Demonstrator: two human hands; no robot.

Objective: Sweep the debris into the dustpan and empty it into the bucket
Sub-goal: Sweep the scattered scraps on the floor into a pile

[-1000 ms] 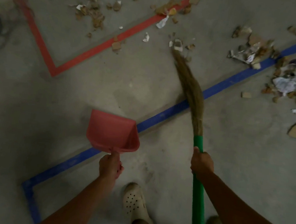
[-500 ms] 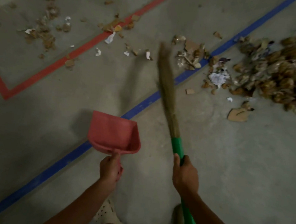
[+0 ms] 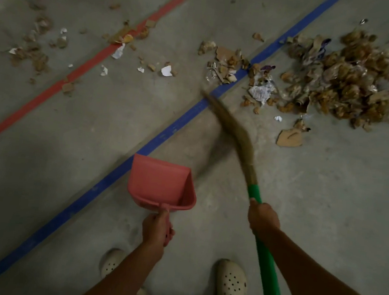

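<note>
The right hand (image 3: 264, 217) is curled tight round the green handle of the broom (image 3: 265, 261), just below the bristles (image 3: 233, 132). The left hand (image 3: 157, 229) clasps the stub handle of the red dustpan (image 3: 161, 182), which is empty and sits over the blue tape line (image 3: 104, 181) (on the floor or just above it, I cannot tell). The blurred bristle tip reaches the tape, just short of the debris (image 3: 351, 84) heaped to the right, and more bits straddle the red tape line (image 3: 82, 70). Short, low strokes should draw the strays into the heap. The pan's lip should then be pressed flat, facing it. No bucket shows.
</note>
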